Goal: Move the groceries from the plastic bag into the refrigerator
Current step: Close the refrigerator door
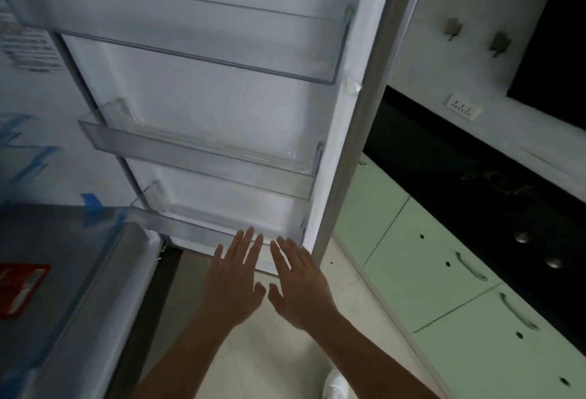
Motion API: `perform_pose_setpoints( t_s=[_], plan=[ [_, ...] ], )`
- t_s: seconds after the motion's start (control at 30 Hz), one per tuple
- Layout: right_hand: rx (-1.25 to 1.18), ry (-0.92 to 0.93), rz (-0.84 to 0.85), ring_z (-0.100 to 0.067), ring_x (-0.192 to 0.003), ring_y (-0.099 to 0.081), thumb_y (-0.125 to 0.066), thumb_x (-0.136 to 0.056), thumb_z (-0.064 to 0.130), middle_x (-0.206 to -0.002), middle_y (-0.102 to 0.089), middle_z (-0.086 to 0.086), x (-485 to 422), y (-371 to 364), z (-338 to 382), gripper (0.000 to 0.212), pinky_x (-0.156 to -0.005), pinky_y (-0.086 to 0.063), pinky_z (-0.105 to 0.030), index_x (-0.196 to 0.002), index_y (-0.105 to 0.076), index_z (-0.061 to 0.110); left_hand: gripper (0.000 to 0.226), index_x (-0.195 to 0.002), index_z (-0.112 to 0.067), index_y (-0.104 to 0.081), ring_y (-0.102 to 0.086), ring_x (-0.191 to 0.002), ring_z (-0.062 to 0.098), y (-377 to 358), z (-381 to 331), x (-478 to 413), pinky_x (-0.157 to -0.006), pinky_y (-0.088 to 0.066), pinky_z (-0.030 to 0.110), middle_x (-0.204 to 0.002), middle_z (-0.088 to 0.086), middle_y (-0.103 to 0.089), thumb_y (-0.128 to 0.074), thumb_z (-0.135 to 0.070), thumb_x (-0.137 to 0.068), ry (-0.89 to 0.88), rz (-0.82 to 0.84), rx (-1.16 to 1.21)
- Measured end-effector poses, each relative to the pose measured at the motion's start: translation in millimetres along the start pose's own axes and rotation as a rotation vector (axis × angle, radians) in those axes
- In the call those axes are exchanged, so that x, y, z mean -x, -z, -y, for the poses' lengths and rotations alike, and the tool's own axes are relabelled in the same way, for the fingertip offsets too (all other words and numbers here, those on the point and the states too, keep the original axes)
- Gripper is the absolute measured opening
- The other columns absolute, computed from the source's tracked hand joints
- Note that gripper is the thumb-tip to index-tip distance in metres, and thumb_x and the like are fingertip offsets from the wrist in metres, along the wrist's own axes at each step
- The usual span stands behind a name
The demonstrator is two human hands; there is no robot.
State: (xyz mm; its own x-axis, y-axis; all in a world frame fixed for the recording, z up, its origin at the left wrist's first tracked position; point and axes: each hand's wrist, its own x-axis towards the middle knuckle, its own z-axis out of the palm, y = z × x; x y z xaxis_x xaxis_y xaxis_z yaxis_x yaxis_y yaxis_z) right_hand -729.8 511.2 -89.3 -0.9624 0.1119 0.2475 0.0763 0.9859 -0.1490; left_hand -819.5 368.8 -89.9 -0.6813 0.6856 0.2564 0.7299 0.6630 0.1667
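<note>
The refrigerator door (203,103) stands open in front of me, showing its white inner side with three clear door bins. The top bin (177,30), the middle bin (203,160) and the bottom bin (177,227) hold nothing that I can see. My left hand (233,284) and my right hand (301,284) are held flat side by side, fingers spread, just below the bottom bin's front edge. Neither hand holds anything. No plastic bag and no groceries are in view.
A grey lower refrigerator door (63,287) with blue tape and a red sticker is at the left. Pale green cabinet drawers (444,287) and a black counter with a hob (507,195) run along the right. A light tiled floor (253,363) lies below, with a white shoe (336,382).
</note>
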Motion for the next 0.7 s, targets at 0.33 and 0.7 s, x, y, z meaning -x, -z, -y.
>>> perform_pose_setpoints(
  t_s=[0.33,0.7],
  plan=[
    [0.062,0.034,-0.239,-0.027,-0.146,-0.035,-0.05,-0.094,0.03,-0.158,-0.037,-0.012,77,84,-55,0.065,-0.119,-0.028,-0.047,-0.154,-0.03,0.014,0.097,-0.153,-0.013,-0.028,-0.026,-0.147,0.026,3,-54,61,-0.116,-0.023,0.049,-0.161,0.007,-0.027,-0.077,-0.037,-0.073,-0.08,0.054,0.022],
    [-0.196,0.357,-0.329,-0.027,-0.147,-0.034,-0.049,-0.101,0.043,-0.158,-0.034,-0.016,45,128,-42,0.071,-0.116,-0.036,-0.046,-0.153,-0.028,-0.001,0.078,-0.147,-0.02,-0.04,-0.041,-0.141,0.023,47,-74,136,-0.116,-0.027,0.042,-0.154,-0.001,-0.038,-0.074,-0.026,-0.077,0.323,0.002,0.048]
  ],
)
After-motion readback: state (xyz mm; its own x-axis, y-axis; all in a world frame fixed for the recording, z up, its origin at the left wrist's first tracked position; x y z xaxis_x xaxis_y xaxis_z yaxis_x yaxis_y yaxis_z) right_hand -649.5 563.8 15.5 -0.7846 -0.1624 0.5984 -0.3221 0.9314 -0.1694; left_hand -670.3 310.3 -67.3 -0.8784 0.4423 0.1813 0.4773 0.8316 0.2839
